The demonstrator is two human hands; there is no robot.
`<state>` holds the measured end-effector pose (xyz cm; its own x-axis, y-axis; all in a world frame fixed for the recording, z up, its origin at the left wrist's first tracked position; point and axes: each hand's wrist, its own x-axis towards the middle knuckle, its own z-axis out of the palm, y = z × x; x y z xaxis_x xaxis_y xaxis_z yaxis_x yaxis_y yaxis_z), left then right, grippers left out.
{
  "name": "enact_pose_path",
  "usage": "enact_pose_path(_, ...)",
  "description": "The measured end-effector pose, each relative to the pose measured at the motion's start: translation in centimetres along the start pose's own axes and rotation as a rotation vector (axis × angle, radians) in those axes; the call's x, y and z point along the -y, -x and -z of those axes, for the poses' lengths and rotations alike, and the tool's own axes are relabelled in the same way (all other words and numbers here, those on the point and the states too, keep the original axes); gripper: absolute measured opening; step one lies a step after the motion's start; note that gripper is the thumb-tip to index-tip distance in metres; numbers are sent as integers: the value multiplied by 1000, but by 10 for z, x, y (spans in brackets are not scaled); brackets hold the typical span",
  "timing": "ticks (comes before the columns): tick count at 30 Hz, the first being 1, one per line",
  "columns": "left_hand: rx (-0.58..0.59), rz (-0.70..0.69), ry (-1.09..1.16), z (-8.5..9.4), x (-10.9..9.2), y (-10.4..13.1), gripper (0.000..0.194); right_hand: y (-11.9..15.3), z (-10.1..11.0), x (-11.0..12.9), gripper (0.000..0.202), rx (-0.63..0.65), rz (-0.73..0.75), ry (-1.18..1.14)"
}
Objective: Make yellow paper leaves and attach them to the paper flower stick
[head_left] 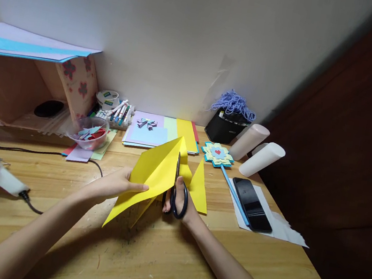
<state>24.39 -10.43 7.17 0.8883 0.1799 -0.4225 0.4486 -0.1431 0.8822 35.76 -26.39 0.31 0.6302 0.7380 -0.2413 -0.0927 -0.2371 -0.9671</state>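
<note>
A creased sheet of yellow paper [153, 167] is held above the table by my left hand [125, 184], the thumb lying on its face and the other fingers hidden behind it. My right hand [181, 200] grips a pair of dark-handled scissors [179, 207] through the finger loops. The blades point up and away, against the right part of the yellow sheet, where a strip curls off to the right. A pointed yellow offcut [201, 189] is just right of the scissors.
A glue gun [0, 174] with a black cord lies left. Behind are a bowl of paper scraps [87, 142], markers [119, 111], coloured paper [187, 132] and a black holder with yarn [223, 127]. Rightward are a paper flower [217, 153], white rolls [264, 159] and a phone [253, 208].
</note>
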Motion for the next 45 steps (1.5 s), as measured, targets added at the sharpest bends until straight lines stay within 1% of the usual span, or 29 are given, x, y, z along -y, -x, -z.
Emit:
enact_pose_path(8, 18, 29, 36, -2, -2, 0, 50, -6, -1, -11, 75, -37, 17, -36)
enact_pose_path(12, 32, 12, 35, -3, -3, 0, 49, -4, 0, -9, 75, -45, 22, -43)
enact_pose_path(16, 66, 9, 60, -5, -2, 0, 49, 0, 0, -3, 76, -31, 58, -11)
enact_pose_path(19, 63, 2, 44, -5, -2, 0, 49, 1, 1, -1, 75, -31, 49, 2)
enact_pose_path(22, 50, 6, 28, -5, -2, 1, 51, 0, 2, -2, 73, -43, 47, 35)
enact_pose_path(27, 60, 6, 31, -6, -2, 1, 54, 0, 3, -4, 69, -65, 89, 44)
enact_pose_path(38, 91, -9, -11, -3, -2, 1, 48, -4, 8, -5, 75, -18, 58, 31)
enact_pose_path(45, 101, -6, 0, -3, -2, 0, 54, -5, 8, -10, 71, -44, 88, 7)
